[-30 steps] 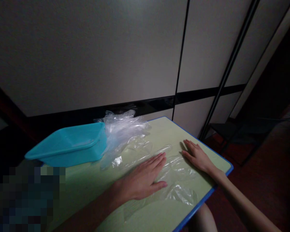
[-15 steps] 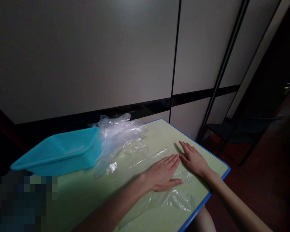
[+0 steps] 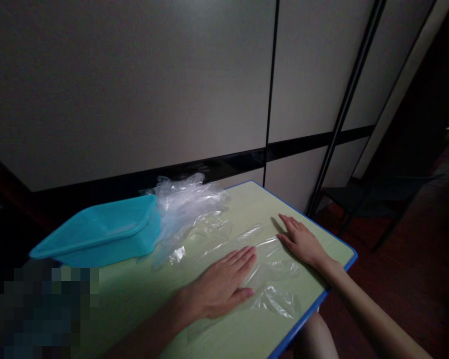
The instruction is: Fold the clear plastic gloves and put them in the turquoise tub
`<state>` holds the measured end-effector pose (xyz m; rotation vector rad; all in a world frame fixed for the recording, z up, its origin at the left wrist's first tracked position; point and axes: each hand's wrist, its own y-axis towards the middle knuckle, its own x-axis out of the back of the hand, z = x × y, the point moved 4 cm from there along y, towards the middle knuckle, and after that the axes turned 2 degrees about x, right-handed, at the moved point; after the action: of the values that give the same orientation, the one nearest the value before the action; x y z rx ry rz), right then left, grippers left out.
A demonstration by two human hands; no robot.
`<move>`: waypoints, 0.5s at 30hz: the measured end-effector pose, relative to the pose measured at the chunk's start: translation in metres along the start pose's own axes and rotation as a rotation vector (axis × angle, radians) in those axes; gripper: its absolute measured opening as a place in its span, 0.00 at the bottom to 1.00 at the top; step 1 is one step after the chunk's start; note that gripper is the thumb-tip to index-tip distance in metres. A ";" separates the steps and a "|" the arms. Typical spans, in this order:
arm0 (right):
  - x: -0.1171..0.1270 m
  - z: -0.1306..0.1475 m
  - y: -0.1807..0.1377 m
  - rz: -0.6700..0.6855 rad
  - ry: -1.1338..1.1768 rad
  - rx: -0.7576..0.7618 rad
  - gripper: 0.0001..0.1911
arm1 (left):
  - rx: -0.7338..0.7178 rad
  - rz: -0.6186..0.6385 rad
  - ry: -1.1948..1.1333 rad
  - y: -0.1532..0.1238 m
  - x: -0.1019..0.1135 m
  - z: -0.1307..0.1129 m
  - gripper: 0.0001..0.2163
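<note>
A clear disposable plastic glove (image 3: 275, 271) lies spread on the light green tabletop, its fingers fanned out. My left hand (image 3: 224, 281) rests flat on the glove's left part, palm down, fingers straight and thumb out to the side. Just right of the glove's fingers, my right hand (image 3: 303, 242) is palm down with fingers extended; whether it touches the film I cannot tell. A heaped pile of similar clear gloves (image 3: 190, 199) sits farther back on the left, some of its film spreading toward my left hand.
A turquoise plastic basin (image 3: 108, 249) stands at the table's left, against the pile. The green table (image 3: 134, 309) has a blue edge. Behind it rise grey cabinet panels (image 3: 209, 89) with a black strip. A dark chair (image 3: 374, 199) stands on the reddish floor at right.
My left hand has slid leftward over the film, away from my right hand, uncovering more of the glove. The right hand has stayed nearly in place.
</note>
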<state>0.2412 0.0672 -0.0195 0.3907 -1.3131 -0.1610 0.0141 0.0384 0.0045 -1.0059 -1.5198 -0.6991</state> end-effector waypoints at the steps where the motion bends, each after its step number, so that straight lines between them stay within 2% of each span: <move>1: 0.000 0.000 0.000 0.001 0.000 0.002 0.29 | 0.020 -0.002 -0.005 -0.010 -0.001 0.001 0.28; 7: -0.001 -0.002 -0.001 -0.013 0.015 -0.003 0.29 | 0.104 -0.025 -0.022 -0.051 -0.005 0.005 0.32; 12: 0.001 -0.004 0.000 -0.053 0.063 -0.025 0.29 | 0.144 -0.024 -0.016 -0.054 -0.008 0.007 0.34; 15: 0.008 -0.006 -0.001 -0.113 0.158 -0.103 0.26 | 0.160 -0.024 -0.015 -0.050 -0.009 0.007 0.34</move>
<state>0.2496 0.0646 -0.0142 0.3819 -1.1232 -0.2859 -0.0335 0.0191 -0.0003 -0.8746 -1.5766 -0.5777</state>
